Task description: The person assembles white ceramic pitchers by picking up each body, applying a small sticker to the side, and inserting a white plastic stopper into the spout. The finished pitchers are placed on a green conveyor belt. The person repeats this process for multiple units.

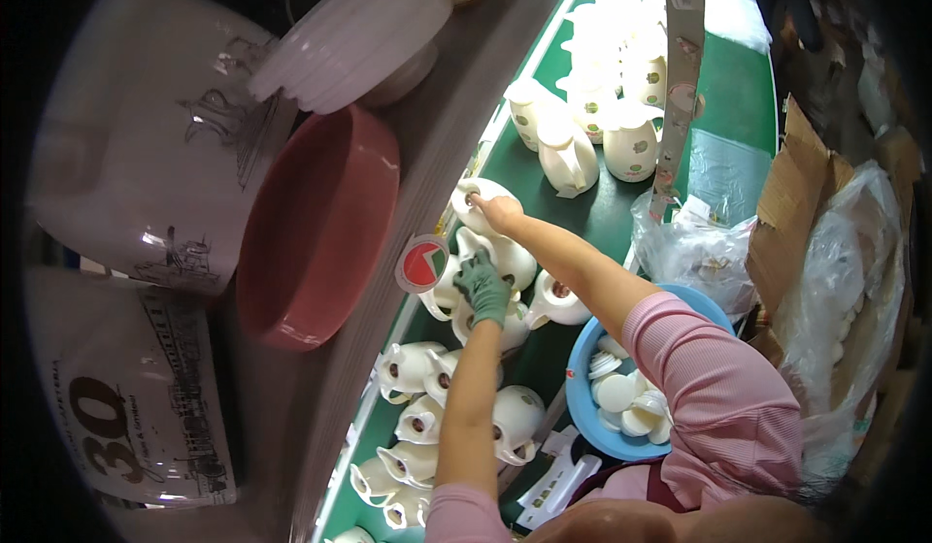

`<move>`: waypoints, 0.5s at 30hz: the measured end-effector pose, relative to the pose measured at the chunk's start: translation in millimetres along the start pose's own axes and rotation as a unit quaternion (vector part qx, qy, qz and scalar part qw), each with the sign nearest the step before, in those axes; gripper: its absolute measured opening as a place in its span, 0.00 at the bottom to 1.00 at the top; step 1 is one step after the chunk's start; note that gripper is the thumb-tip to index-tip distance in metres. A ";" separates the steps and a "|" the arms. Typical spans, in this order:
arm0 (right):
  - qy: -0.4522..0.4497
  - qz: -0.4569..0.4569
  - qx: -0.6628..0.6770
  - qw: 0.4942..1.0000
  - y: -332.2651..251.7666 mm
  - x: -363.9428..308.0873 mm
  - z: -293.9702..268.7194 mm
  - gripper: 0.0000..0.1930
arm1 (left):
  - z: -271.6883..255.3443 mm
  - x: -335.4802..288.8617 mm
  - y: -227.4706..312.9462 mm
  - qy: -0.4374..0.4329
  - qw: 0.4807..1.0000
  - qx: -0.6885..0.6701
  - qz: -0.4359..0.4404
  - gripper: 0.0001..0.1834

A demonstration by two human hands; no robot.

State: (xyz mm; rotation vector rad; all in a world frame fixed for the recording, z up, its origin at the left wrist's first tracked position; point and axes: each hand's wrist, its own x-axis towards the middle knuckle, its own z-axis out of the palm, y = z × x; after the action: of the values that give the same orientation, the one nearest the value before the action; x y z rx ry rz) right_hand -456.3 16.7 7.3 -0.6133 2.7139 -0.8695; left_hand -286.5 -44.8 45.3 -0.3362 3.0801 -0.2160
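Note:
My left hand (482, 291), in a green glove, has its fingers curled over a white jug (515, 263) in the middle of the green conveyor belt (519, 176). My right hand (501, 213) is bare. It reaches farther up the belt, its fingers closed on another white jug (468, 215) beside a dark spot on it. Around my hands, more white jugs with handles and spouts crowd together, one of them a jug (557, 300) right of my left hand. Closer to me lie several jugs (419, 419) with dark round marks.
Upright jugs (568, 155) with small prints fill the far belt. A blue basin (582, 388) of white discs stands by my right arm. Cardboard (791, 203) and clear plastic (825, 300) lie at right. A shelf at left bears a red bowl (320, 242) and white plates (359, 38).

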 end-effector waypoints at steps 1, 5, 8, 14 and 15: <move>0.076 -0.039 0.036 0.996 33.3 6.9 -5.8 0.28 | -9.8 -5.8 6.6 0.067 0.997 -0.045 -0.004 0.46; 0.117 0.023 0.088 0.989 48.8 -21.9 -33.2 0.27 | -48.2 -101.7 -27.2 0.271 0.947 -0.172 -0.035 0.48; 0.123 -0.085 0.128 0.980 33.0 -70.4 -68.0 0.27 | -80.5 -221.1 -53.7 0.447 0.872 -0.184 -0.074 0.51; 0.058 -0.204 0.320 0.923 -11.4 -208.3 -114.4 0.23 | -177.9 -506.8 -85.8 0.328 0.873 -0.163 -0.321 0.48; 0.070 -0.179 0.359 0.913 -3.2 -246.3 -152.0 0.23 | -185.5 -516.0 -85.9 0.285 0.870 -0.186 -0.356 0.46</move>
State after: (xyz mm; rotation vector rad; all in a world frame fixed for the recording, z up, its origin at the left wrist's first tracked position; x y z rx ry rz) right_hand -287.4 202.3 151.6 -0.8924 2.1448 -1.9294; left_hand 226.0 9.1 251.6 -1.7114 3.3486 0.3429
